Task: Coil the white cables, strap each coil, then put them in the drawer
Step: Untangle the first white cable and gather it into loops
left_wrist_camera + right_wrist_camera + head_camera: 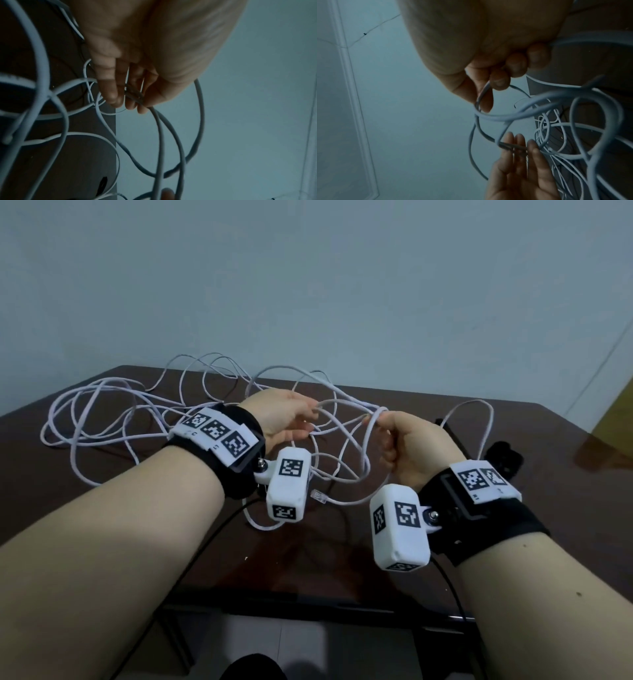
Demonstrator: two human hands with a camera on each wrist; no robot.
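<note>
Loose white cables [102,412] sprawl in tangled loops over the dark brown table [411,559]. Both hands hover above its middle, joined by raised loops of cable. My left hand [291,416] pinches a strand [135,97] between thumb and fingers. My right hand [394,436], fingers curled, grips another bend of cable [481,97]. The left hand [518,155] also shows low in the right wrist view, cable lying across its fingers. A clear plug end [318,495] dangles between the wrists. No drawer is in view.
A black strap-like object [503,458] lies on the table right of my right hand. Black cords [219,529] run from the wrist cameras down over the near edge. A pale wall stands behind the table.
</note>
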